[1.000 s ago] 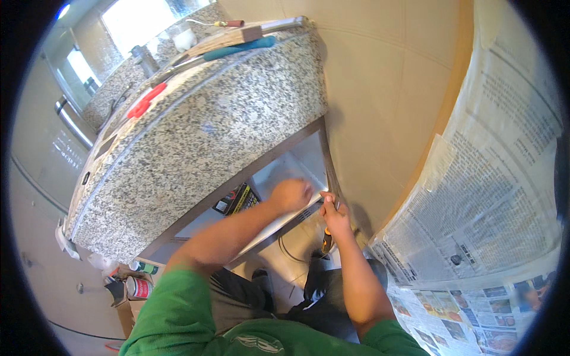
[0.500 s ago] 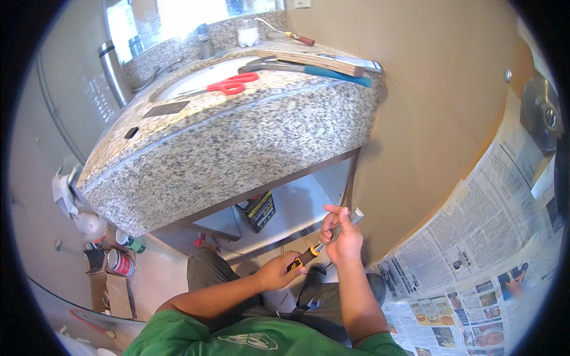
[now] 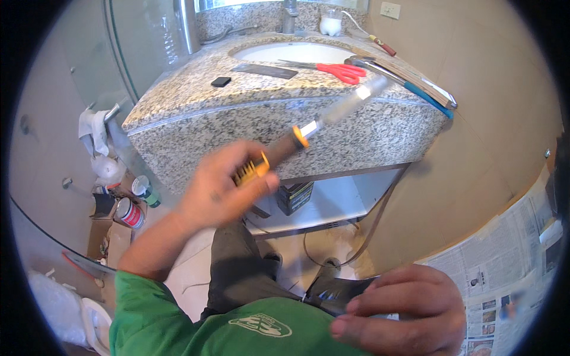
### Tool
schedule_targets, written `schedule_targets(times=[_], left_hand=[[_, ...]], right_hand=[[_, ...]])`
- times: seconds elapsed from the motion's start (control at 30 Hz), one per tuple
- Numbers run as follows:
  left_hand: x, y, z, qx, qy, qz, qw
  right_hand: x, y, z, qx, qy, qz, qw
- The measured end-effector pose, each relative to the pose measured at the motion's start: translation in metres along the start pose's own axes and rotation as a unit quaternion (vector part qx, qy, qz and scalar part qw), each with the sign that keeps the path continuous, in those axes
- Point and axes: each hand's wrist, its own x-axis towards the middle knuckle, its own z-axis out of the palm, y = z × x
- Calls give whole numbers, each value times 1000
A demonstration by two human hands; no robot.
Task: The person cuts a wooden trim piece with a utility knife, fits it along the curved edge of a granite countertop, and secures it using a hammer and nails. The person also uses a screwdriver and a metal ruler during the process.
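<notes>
My left hand (image 3: 219, 187) is closed around the black and yellow handle of a chisel (image 3: 282, 148), raised in front of the granite counter's front face. Its pale, slightly blurred blade slants up to the right, the tip overlapping the counter edge in view. Close to me at the lower right, my right hand (image 3: 409, 311) hangs over my lap with loosely bent fingers, a little apart, and nothing visible in them. On the counter (image 3: 178, 98) lie red-handled scissors (image 3: 341, 72), a dark flat plate (image 3: 264, 71) and a small black block (image 3: 221, 82).
A hammer (image 3: 424, 95) with a blue grip lies beside a wood strip at the counter's right. Behind are a white basin (image 3: 291, 52) and a faucet (image 3: 290, 18). Below, a dark box (image 3: 295, 199) stands in the open cabinet. Newspaper (image 3: 487, 267) covers the right side; cans (image 3: 130, 213) stand left.
My left hand has lifted the chisel up toward the counter. My right hand has left the blade and come back toward me. The view has shifted, showing more of the countertop.
</notes>
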Motion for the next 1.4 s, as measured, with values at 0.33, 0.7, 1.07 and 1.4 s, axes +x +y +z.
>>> schedule_targets(times=[0.33, 0.7, 1.07, 1.4], left_hand=[[26, -38, -142, 207, 160, -23, 965], [56, -59, -180, 198, 190, 5, 962], [40, -54, -152, 157, 241, 98, 953], [-30, -75, -100, -209, 285, 6, 935]], right_hand=[[-13, 44, -64, -149, 204, 272, 929], [7, 200, -95, -309, -101, 457, 828], [62, 191, -21, -237, -154, 451, 846], [158, 234, 121, -155, -237, 288, 915]])
